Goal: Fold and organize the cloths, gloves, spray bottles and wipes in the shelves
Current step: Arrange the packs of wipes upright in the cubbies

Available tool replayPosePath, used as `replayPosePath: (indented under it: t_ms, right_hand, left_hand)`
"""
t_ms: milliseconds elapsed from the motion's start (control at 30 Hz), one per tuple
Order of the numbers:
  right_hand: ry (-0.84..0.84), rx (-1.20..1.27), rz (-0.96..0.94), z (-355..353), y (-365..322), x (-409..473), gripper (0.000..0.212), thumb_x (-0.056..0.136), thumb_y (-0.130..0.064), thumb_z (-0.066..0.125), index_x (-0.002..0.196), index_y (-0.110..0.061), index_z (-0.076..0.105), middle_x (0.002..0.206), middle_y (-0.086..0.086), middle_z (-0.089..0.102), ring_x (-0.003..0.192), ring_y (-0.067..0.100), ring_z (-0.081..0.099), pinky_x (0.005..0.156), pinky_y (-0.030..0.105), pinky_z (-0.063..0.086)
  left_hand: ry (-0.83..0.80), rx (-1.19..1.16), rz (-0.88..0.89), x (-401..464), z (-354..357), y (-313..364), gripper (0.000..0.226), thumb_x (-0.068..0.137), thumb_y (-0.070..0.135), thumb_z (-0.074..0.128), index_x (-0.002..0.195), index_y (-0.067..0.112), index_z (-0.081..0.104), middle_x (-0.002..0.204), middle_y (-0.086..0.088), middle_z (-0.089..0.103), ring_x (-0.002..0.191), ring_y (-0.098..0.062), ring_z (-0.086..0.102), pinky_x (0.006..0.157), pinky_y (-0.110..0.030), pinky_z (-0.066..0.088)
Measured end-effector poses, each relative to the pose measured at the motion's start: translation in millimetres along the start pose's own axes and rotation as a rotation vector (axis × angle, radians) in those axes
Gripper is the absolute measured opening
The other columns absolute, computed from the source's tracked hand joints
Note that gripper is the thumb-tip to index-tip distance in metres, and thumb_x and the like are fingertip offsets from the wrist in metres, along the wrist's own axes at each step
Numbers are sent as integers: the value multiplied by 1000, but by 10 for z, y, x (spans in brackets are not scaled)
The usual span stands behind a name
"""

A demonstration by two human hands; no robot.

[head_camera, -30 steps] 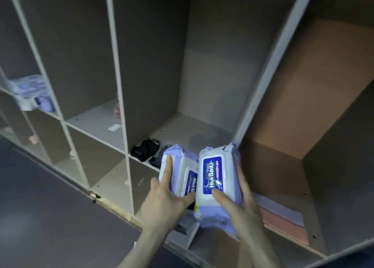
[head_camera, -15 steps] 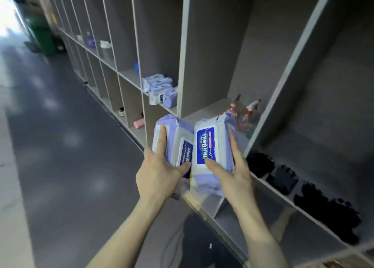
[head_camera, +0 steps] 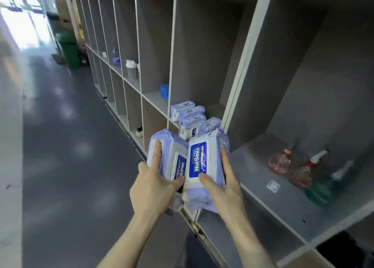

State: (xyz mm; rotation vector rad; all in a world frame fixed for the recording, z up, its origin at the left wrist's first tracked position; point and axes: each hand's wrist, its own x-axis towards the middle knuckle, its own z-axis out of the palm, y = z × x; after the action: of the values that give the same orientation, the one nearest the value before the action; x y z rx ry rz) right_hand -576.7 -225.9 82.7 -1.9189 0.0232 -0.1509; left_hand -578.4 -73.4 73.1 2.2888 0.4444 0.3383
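Head view, hands (head_camera: pixel 155 188) gripping HuiBaiLi wipes packs (head_camera: pixel 204 162)

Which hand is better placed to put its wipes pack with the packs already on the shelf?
Probably the right hand: its wipes pack sits just below the shelved packs, while the left hand holds its pack further out, over the floor.

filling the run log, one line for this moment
left hand: holds wipes pack | right hand: holds second pack | shelf: four packs stored
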Motion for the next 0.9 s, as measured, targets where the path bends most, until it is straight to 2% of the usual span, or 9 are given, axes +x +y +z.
replayPosePath:
  t_ms: [100,233,333,433,533,600,733,900]
  right_hand:
    - [-7,-39,-23,204,-49,631,83,61,-56,55,130,-74,13,129,-6,52,110,16,58,90,46,52]
    - [-5,-42,-51,441,-121,1404,81,80,-34,63,134,-69,14,133,-13,46,113,11,52,94,39,48]
    - [8,-78,-16,633,-115,1862,81,75,-42,59,134,-70,11,130,-9,45,113,13,52,95,43,48]
    - [58,-99,11,808,-60,2259,81,80,-41,61,134,-70,8,131,-11,45,115,14,51,96,43,46]
    - [114,-122,52,1001,4,2697,82,77,-45,59,135,-69,6,131,-7,47,110,15,54,93,44,48]
    - [150,-125,79,1149,33,3003,81,82,-40,61,136,-68,8,129,-6,48,107,15,55,91,42,49]
    - [259,-74,169,1461,48,3568,77,84,-35,63,138,-63,16,125,-3,49,105,14,58,93,40,49]
    - [416,2,269,1735,-21,4171,65,92,-29,57,143,-53,23,122,-3,46,108,16,57,93,44,52]
  left_hand:
    - [2,18,4,676,116,44,97,68,58,65,141,57,0,98,3,43,76,-20,58,62,-30,44]
    - [21,36,24,1530,257,142,96,69,59,64,140,56,0,98,3,42,79,-22,57,63,-30,44]
    - [8,62,32,2034,379,171,97,68,59,65,140,57,0,98,2,42,80,-23,58,64,-30,45]
    - [-33,93,75,2544,522,174,99,67,59,66,140,57,0,98,3,43,80,-23,58,66,-32,49]
    - [-96,117,127,3097,710,163,101,66,60,64,140,58,-4,103,2,43,89,-25,58,70,-35,51]
    - [-129,150,176,3488,840,161,102,65,62,63,140,58,-6,101,1,43,88,-26,58,71,-36,50]
    - [-208,185,305,4275,1009,187,100,70,60,64,146,50,0,104,-1,43,87,-22,59,62,-29,42]
    - [-317,296,488,5245,1153,363,100,74,59,64,148,47,-1,118,-5,43,99,-28,59,69,-31,41]
